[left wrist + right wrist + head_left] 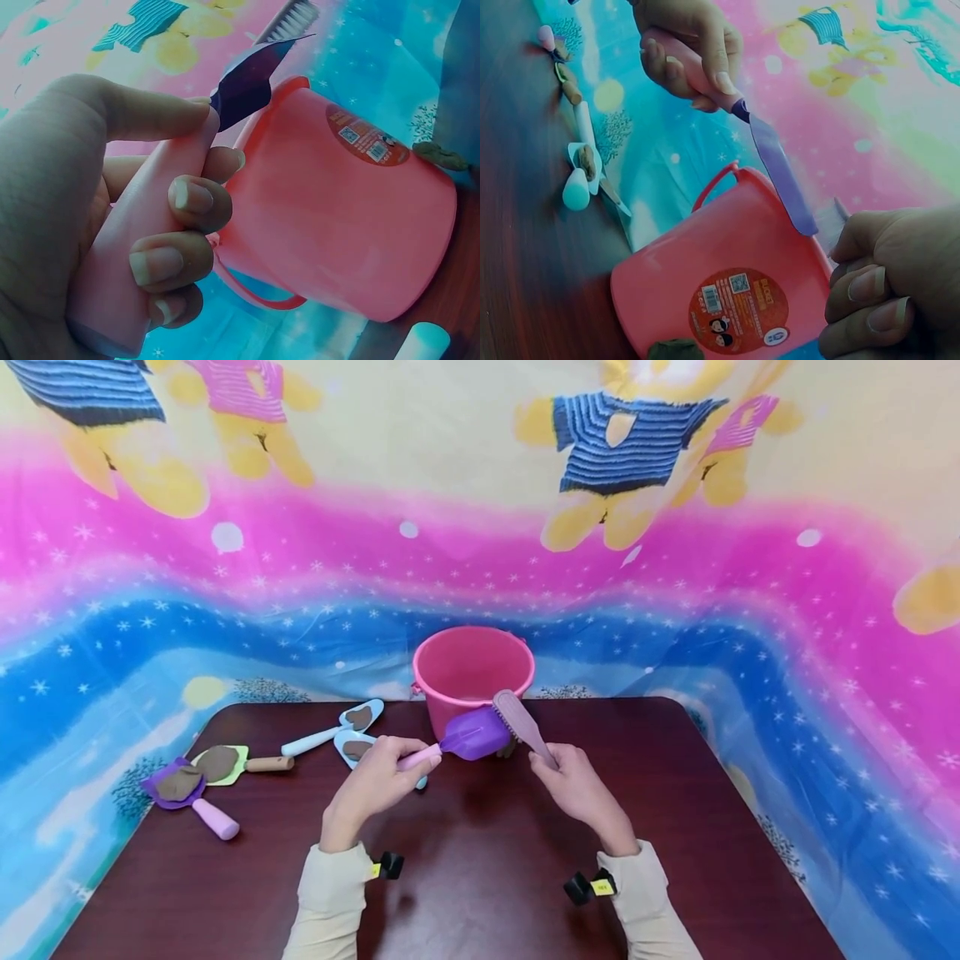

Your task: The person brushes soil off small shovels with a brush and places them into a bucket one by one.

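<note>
My left hand (382, 785) grips the pink handle of a toy shovel with a purple blade (477, 733), held in front of the bucket's rim. In the left wrist view the fingers wrap round that handle (142, 240). A mauve brush (528, 727) is in my right hand (579, 785), its bristles facing the shovel blade and close to it; whether they touch is unclear. In the left wrist view the bristles (294, 21) show white behind the blade. Just beyond both hands stands a pink bucket (442, 706), upright, with a round label (739, 307) on its side.
At the left lie a purple shovel (215, 820), a green shovel (240, 760) and two light blue shovels (311, 742), each with a brown lump on its blade. Another brown lump (675, 349) sits by the bucket's base. A patterned cloth (337, 568) hangs behind the dark table (480, 893).
</note>
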Motion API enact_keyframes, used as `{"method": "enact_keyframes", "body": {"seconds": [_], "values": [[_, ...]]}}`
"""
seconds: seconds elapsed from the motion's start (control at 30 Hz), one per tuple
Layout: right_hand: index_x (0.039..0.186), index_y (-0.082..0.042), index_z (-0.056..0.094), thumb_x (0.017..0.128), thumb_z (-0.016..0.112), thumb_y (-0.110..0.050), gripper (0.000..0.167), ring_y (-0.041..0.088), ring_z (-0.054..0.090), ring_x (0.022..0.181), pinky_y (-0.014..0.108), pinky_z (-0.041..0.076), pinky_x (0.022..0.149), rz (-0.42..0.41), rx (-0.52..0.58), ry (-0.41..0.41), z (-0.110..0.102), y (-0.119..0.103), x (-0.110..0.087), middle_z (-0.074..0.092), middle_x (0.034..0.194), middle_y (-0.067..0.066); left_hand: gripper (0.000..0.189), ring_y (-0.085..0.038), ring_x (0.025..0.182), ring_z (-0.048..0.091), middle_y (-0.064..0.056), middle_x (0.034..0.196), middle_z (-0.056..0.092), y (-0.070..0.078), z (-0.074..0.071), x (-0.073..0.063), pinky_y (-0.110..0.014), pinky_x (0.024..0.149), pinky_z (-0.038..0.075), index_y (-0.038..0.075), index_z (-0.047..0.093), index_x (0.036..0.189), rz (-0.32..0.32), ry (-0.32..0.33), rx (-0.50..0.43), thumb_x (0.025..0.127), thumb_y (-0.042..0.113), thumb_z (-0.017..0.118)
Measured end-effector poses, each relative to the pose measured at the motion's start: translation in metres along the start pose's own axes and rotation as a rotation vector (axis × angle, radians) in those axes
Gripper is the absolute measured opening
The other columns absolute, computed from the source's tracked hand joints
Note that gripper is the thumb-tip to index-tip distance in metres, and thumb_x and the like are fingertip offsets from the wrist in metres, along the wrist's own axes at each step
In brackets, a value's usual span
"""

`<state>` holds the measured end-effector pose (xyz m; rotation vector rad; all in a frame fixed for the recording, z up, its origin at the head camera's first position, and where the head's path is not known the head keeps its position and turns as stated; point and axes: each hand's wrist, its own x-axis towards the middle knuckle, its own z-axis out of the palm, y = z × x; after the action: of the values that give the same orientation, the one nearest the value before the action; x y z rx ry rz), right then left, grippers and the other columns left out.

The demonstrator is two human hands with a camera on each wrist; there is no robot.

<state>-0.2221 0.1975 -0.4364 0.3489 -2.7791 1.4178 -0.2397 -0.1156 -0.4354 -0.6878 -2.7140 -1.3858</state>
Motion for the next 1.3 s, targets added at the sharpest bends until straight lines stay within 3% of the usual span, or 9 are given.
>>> {"method": "enact_keyframes", "body": {"seconds": [0.33,0.53,0.7,1.0,1.3], "values": [[0.07,-0.011,0.05,0.103,0.059,-0.02,0.036,0.011,0.034,0.048,0.023,0.028,0.045,-0.025,0.049,0.012,0.003,-0.01,-0.003,0.036,0.057,-0.002,0.021,-0.014,0.071,0.063,0.01,0.076,0.067,0.004,0.002,0.001,-0.035,0.073,0.055,0.02,0.078,0.108,-0.032,-0.012,0.022,0.094,0.034,0.073],[0.07,-0.012,0.052,0.103,0.059,-0.021,0.035,0.009,0.035,0.049,0.023,0.03,0.047,-0.09,0.055,-0.044,0.015,-0.018,-0.004,0.038,0.057,-0.004,0.016,-0.015,0.067,0.061,0.006,0.072,0.067,0.005,0.004,0.003,-0.035,0.069,0.055,0.022,0.078,0.104,-0.03,-0.01,0.024,0.094,0.033,0.073],[0.071,-0.011,0.052,0.103,0.059,-0.02,0.034,0.007,0.035,0.049,0.022,0.031,0.047,-0.099,0.061,-0.094,0.027,-0.023,-0.005,0.038,0.057,-0.005,0.023,-0.013,0.068,0.062,0.01,0.074,0.067,0.005,0.006,0.003,-0.033,0.07,0.055,0.02,0.078,0.108,-0.044,-0.005,0.05,0.093,0.035,0.074],[0.071,-0.01,0.053,0.103,0.059,-0.02,0.035,0.006,0.035,0.048,0.022,0.03,0.046,-0.082,0.071,-0.12,0.033,-0.023,-0.006,0.038,0.057,-0.005,0.019,-0.012,0.066,0.061,0.012,0.072,0.066,0.003,0.007,0.003,-0.033,0.069,0.054,0.02,0.078,0.105,-0.026,0.011,0.078,0.092,0.034,0.074],[0.069,-0.01,0.05,0.103,0.059,-0.019,0.036,0.004,0.034,0.048,0.022,0.03,0.047,-0.12,0.037,-0.125,0.032,-0.018,-0.003,0.038,0.057,-0.005,0.018,-0.011,0.065,0.061,0.011,0.071,0.066,0.002,0.006,0.004,-0.033,0.068,0.053,0.02,0.079,0.102,-0.03,0.02,0.09,0.092,0.034,0.074]]}}
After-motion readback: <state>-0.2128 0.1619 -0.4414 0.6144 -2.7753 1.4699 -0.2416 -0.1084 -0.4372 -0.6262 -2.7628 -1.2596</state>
